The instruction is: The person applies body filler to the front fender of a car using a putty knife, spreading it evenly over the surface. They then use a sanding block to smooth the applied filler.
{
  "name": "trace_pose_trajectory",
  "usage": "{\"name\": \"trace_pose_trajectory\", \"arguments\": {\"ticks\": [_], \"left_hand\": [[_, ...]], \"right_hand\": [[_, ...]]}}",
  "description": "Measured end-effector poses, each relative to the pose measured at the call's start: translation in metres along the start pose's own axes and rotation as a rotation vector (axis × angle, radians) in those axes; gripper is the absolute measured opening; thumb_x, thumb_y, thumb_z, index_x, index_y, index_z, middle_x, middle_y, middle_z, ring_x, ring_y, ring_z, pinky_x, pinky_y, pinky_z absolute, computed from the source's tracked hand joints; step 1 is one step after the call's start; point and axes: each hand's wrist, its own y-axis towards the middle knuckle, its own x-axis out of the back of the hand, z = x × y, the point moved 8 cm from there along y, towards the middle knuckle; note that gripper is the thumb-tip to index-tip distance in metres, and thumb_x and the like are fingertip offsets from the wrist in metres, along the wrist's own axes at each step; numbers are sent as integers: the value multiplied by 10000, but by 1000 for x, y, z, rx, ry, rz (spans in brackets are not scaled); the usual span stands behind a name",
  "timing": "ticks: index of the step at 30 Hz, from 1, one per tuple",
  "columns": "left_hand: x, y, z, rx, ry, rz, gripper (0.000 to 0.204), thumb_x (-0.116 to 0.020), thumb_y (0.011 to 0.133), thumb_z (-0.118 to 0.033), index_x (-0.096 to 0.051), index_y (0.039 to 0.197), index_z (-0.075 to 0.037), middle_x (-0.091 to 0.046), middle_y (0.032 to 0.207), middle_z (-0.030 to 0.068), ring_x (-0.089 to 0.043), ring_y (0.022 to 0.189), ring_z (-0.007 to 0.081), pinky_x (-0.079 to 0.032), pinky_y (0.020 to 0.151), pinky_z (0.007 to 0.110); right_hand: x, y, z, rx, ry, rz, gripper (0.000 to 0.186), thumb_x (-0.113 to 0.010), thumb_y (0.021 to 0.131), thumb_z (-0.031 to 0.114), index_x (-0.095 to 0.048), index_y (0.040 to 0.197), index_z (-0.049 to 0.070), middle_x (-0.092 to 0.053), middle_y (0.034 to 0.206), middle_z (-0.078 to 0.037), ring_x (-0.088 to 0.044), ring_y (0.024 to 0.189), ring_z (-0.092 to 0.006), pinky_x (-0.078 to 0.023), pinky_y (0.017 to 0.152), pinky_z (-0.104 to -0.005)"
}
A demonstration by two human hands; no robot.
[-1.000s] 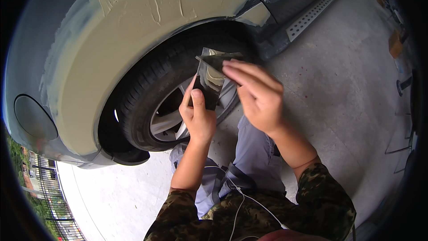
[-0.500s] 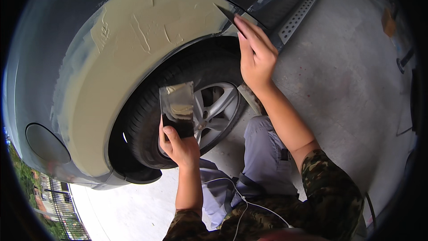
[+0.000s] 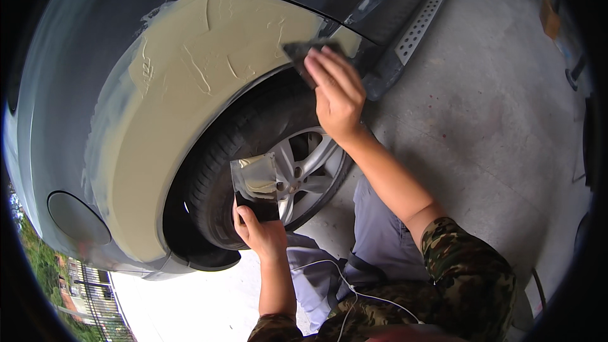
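Beige body filler covers the car's wheel-arch panel, with raised ridges and smears along its upper part. My right hand grips a dark, thin putty spreader, slightly blurred, at the arch's right end over the panel edge; whether its blade touches cannot be made out. Lower down, my left hand holds a flat scraper plate in front of the wheel, thumb on its dark handle part. Some beige filler lies on the plate's upper face.
The tyre and silver alloy wheel stand just behind the scraper plate. A round fuel flap sits at the lower left. A perforated side step runs to the upper right above the concrete floor. A white cable hangs across my lap.
My right hand has moved down and left with the spreader, whose face has turned flatter to view. The left hand and scraper plate sit lower in view, and the view itself has shifted.
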Motion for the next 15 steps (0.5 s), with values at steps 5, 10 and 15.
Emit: {"name": "trace_pose_trajectory", "arguments": {"ticks": [5,10,15], "left_hand": [[1,-4,2,20,-28,23,590,-600,1088,-431,-556,1380,81,-648,1313,140,-633,1197,237,-487,1053,382],[-6,-4,3,35,-114,110,468,-552,1122,-337,-540,1403,38,-622,1393,139,-612,1275,245,-466,1109,396],[-13,-8,6,44,-146,90,486,-530,1131,-334,-520,1433,47,-618,1401,141,-603,1286,240,-461,1116,389]], "right_hand": [[-18,26,-22,-126,-23,-98,397,-633,881,-61,-756,1245,39,-737,1202,-162,-696,1132,-396,-560,957,-464],[-36,6,-2,-149,-6,-60,531,-723,797,-47,-736,1309,89,-693,1324,-126,-685,1185,-362,-562,971,-452],[-12,13,-4,-119,-8,-116,359,-667,883,-26,-781,1214,54,-753,1187,-129,-720,1093,-341,-577,938,-435]]}}
